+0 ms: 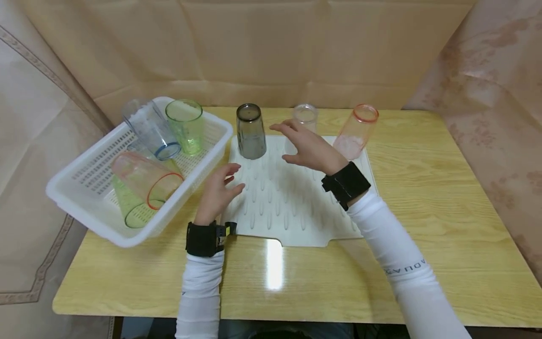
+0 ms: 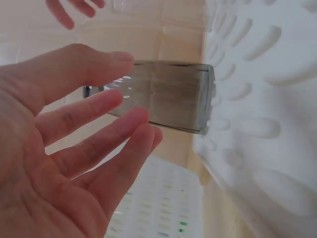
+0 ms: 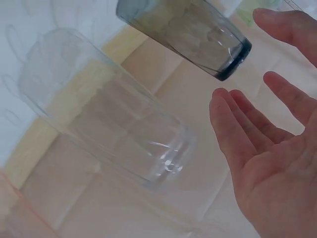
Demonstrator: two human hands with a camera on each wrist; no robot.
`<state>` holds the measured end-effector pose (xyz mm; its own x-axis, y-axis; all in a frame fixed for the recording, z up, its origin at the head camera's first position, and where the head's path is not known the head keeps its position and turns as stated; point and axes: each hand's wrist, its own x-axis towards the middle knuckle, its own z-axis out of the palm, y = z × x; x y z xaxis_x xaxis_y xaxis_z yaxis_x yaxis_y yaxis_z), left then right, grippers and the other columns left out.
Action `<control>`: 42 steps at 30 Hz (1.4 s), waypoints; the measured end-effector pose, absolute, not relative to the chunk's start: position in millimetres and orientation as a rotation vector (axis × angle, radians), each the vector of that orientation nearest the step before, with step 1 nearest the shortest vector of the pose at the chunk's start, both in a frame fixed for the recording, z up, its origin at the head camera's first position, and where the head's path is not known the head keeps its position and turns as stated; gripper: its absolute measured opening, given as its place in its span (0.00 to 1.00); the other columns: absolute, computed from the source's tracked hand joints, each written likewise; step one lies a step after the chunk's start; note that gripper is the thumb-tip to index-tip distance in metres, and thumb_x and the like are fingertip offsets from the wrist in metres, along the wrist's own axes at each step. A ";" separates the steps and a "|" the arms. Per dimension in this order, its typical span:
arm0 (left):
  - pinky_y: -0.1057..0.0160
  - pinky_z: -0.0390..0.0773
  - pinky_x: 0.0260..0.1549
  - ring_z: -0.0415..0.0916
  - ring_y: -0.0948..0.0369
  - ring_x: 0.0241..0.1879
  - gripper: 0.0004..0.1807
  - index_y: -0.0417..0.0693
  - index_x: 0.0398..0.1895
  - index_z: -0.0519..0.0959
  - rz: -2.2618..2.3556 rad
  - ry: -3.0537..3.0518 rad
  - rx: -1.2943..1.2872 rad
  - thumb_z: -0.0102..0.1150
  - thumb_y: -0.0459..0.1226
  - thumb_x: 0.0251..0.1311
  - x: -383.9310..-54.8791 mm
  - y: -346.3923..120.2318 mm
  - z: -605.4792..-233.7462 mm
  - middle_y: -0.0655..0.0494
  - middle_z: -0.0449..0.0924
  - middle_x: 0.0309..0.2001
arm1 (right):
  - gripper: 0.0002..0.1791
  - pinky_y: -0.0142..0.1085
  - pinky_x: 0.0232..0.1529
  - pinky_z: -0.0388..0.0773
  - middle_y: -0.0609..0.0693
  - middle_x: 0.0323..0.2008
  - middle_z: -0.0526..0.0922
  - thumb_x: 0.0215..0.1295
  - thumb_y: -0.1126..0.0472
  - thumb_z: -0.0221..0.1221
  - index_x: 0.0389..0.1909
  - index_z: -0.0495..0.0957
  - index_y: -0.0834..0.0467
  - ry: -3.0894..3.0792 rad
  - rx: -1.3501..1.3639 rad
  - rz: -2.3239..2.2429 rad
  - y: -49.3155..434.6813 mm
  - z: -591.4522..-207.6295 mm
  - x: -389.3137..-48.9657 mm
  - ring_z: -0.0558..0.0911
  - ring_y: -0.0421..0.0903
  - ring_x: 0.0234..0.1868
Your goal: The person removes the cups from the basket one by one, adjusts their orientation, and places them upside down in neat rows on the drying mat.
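A smoky grey glass (image 1: 251, 136) stands upside down at the back left of a white studded drying board (image 1: 275, 207). Behind my right hand (image 1: 311, 148), a clear glass (image 1: 306, 115) also stands base up. Farther right is an orange-tinted glass (image 1: 357, 134). The right hand hovers over the board with fingers spread, holding nothing, between the grey and clear glasses. My left hand (image 1: 218, 190) is above the board's left edge, empty and with loosely bent fingers. In the left wrist view, the grey glass (image 2: 168, 96) lies beyond the left fingertips.
At the left, a white perforated basket (image 1: 67, 193) holds several glasses: a blue-tinted glass (image 1: 154, 129), a green glass (image 1: 186, 127), a red-rimmed glass (image 1: 141, 176) and another green one beneath it. A beige cloth (image 1: 275, 52) hangs behind the wooden table (image 1: 423, 212).
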<state>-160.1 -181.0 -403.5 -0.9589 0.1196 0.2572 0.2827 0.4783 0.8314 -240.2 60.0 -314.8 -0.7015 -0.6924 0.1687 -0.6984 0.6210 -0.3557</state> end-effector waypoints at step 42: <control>0.36 0.55 0.59 0.52 0.35 0.61 0.34 0.33 0.60 0.61 -0.453 -3.123 -0.682 0.61 0.38 0.52 -226.3 -267.4 -237.2 0.26 0.56 0.62 | 0.37 0.40 0.36 0.81 0.58 0.57 0.66 0.54 0.63 0.63 0.64 0.59 0.55 -2.726 1.131 0.692 71.2 -359.1 -176.7 0.76 0.50 0.46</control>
<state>-226.3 -267.4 -237.2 -0.9071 0.4201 -0.0248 0.3958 0.8716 0.2891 -176.7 71.2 -359.1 -0.7166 -0.6437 0.2687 -0.6939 0.6188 -0.3681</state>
